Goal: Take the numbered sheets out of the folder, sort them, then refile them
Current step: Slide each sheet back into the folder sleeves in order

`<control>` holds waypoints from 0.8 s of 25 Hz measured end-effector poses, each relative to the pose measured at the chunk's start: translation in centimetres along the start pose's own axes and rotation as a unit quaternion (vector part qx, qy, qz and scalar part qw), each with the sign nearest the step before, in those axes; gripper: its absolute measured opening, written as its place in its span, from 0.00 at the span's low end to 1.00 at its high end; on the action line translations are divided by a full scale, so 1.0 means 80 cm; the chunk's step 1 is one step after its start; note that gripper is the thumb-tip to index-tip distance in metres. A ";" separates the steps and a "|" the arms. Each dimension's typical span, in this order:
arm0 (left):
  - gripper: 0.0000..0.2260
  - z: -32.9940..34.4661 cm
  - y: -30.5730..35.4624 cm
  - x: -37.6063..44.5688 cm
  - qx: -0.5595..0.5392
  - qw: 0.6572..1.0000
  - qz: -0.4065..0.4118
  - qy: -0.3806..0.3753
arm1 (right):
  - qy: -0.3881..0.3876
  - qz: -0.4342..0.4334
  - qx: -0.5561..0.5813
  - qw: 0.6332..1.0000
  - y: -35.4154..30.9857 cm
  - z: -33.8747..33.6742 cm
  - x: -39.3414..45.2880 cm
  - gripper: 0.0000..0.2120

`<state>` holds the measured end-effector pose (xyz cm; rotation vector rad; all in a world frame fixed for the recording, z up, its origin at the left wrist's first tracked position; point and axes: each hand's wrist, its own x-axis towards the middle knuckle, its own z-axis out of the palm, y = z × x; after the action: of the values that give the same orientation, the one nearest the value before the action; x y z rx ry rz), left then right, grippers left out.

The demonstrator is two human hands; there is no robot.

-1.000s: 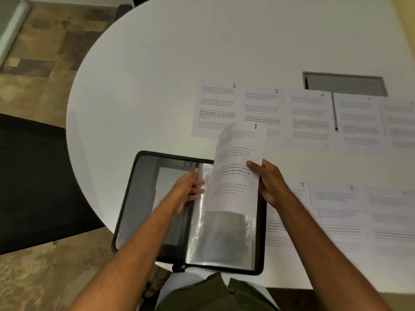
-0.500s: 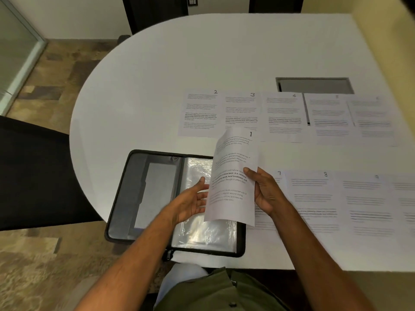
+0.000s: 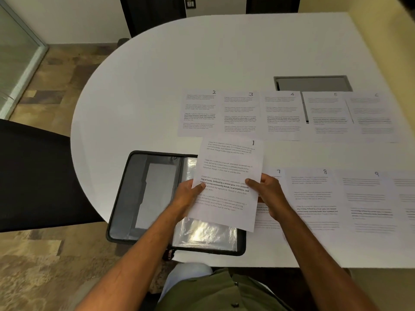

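Sheet 1 (image 3: 226, 176): light, limp, buckles easily | left hand (image 3: 187, 194) pinched its near edge, right hand (image 3: 267, 194) its opposite | hold both edges entering folder (image 3: 139, 196) sleeve.

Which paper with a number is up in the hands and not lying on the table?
Sheet 1. The left hand and right hand hold it by its sides above the open folder. The other numbered sheets lie flat on the table.
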<state>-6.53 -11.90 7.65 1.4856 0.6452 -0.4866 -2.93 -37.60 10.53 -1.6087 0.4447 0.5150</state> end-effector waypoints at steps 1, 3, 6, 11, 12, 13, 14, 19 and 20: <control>0.10 -0.005 0.003 0.005 -0.013 1.000 -0.004 -0.011 | -0.002 0.003 0.005 1.000 -0.001 0.002 0.002 0.07; 0.11 -0.013 0.004 0.014 -0.043 0.998 -0.023 -0.037 | -0.007 0.013 0.026 1.000 -0.001 0.004 0.007 0.07; 0.11 -0.022 0.001 0.029 -0.040 0.996 -0.057 -0.063 | 0.008 0.030 0.030 0.999 0.006 0.008 0.019 0.08; 0.10 -0.025 -0.007 0.054 0.010 0.995 -0.064 -0.079 | 0.039 0.040 -0.013 0.998 0.033 0.017 0.043 0.13; 0.10 -0.026 -0.009 0.063 0.033 0.995 -0.049 -0.079 | 0.056 0.035 -0.018 0.998 0.039 0.018 0.046 0.13; 0.10 -0.026 -0.012 0.075 0.060 0.995 -0.031 -0.072 | 0.078 0.030 -0.019 0.996 0.045 0.019 0.050 0.14; 0.10 -0.028 -0.014 0.090 0.100 0.993 -0.010 -0.056 | 0.100 0.028 -0.015 0.994 0.051 0.019 0.053 0.14; 0.20 -0.039 -0.014 0.177 0.449 0.875 0.182 0.015 | 0.176 0.026 0.001 0.984 0.077 0.020 0.052 0.13; 0.23 -0.040 -0.014 0.191 0.511 0.833 0.212 0.015 | 0.186 0.029 0.006 0.982 0.080 0.022 0.049 0.13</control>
<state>3.77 -7.37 -3.23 2.5764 -0.0031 -0.4737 -3.47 -36.42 2.97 -1.6883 0.7742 0.2503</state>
